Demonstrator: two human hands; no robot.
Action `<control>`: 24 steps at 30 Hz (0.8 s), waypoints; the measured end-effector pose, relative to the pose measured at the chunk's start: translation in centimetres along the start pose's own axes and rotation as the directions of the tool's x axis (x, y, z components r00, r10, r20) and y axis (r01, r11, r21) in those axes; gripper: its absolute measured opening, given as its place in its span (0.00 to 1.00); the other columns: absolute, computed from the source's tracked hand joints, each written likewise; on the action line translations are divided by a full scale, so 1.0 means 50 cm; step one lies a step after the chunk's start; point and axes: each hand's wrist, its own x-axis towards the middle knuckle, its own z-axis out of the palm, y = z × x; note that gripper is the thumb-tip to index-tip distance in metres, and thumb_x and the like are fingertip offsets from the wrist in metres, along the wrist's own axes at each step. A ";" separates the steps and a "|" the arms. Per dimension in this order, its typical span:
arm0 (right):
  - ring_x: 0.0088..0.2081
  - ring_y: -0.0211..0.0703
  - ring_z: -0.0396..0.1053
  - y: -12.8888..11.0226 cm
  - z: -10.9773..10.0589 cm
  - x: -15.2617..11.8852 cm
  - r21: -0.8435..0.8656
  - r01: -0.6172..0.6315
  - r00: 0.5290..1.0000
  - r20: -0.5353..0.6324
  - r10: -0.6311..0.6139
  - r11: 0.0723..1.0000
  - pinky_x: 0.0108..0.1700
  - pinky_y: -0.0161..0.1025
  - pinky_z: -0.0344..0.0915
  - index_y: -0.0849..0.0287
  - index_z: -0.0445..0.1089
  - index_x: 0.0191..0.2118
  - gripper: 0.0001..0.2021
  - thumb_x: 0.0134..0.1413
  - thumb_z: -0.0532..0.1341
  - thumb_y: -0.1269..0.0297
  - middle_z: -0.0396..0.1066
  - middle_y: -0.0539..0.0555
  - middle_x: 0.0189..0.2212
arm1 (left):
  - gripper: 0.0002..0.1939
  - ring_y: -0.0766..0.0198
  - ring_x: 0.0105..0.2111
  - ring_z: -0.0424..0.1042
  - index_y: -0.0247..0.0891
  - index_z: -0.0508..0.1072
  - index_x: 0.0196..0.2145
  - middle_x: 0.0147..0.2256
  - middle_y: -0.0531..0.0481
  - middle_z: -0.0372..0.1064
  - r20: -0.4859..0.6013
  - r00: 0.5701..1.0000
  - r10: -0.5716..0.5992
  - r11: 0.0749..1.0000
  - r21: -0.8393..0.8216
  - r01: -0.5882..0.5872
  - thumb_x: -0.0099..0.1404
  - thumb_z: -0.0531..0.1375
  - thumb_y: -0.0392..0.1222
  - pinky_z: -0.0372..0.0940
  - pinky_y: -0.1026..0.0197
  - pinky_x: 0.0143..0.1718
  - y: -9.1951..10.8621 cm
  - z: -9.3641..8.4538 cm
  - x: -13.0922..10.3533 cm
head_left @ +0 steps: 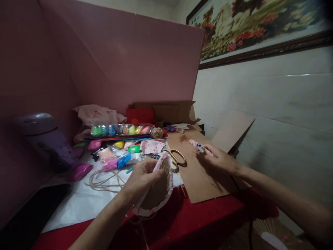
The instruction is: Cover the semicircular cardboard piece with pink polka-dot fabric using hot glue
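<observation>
My left hand (147, 175) grips a rounded cardboard piece (157, 187) by its upper edge. Pale pink patterned fabric is folded over the rim of the piece, and its bare brown side faces me. Over the cardboard sheet on the right, my right hand (217, 158) is closed around a glue gun (199, 146) with a colourful flower pattern, its tip pointing left and away. A dark cord hangs below that hand. Gold-handled scissors (178, 158) lie just beyond the held piece, their blades partly hidden by a scrap of patterned fabric (152, 146).
A large cardboard sheet (192, 187) covers the table's right side. Bagged coloured clay (110, 154), a clear tray of clay (121, 130), a twine ball (157, 132) and loose twine (104, 182) lie left and behind. A purple bottle (49, 142) stands far left, near a black flat object (36, 208).
</observation>
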 end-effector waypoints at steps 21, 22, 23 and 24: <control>0.21 0.34 0.60 -0.190 0.068 0.066 0.558 -0.060 0.995 0.095 0.009 0.828 0.22 0.33 0.57 0.63 0.68 0.23 0.17 0.50 0.58 0.52 0.67 0.51 0.20 | 0.11 0.64 0.30 0.67 0.34 0.73 0.35 0.31 0.48 0.72 0.036 0.999 -0.028 0.973 -0.229 0.036 0.53 0.63 0.40 0.59 0.64 0.33 0.013 -0.002 -0.003; 0.20 0.34 0.59 -0.194 0.075 0.075 0.610 -0.118 0.988 0.155 0.028 0.784 0.22 0.33 0.56 0.63 0.68 0.22 0.20 0.48 0.58 0.48 0.66 0.52 0.20 | 0.11 0.64 0.31 0.67 0.34 0.73 0.35 0.31 0.48 0.72 0.040 0.999 -0.017 0.977 -0.213 0.025 0.53 0.62 0.40 0.59 0.64 0.33 0.010 -0.003 -0.002; 0.20 0.34 0.60 -0.197 0.083 0.083 0.651 -0.177 0.975 0.216 0.044 0.738 0.22 0.33 0.57 0.64 0.68 0.22 0.24 0.46 0.57 0.43 0.66 0.53 0.20 | 0.11 0.63 0.31 0.67 0.34 0.73 0.36 0.32 0.48 0.71 0.042 0.999 -0.007 0.981 -0.191 0.015 0.54 0.62 0.41 0.59 0.63 0.34 0.006 -0.005 -0.001; 0.21 0.35 0.61 -0.197 0.092 0.088 0.687 -0.228 0.962 0.266 0.053 0.690 0.22 0.33 0.57 0.64 0.69 0.23 0.26 0.44 0.56 0.40 0.66 0.53 0.21 | 0.12 0.63 0.32 0.67 0.34 0.73 0.36 0.32 0.47 0.71 0.040 0.999 0.000 0.986 -0.168 0.007 0.54 0.62 0.41 0.59 0.63 0.34 0.002 -0.008 -0.001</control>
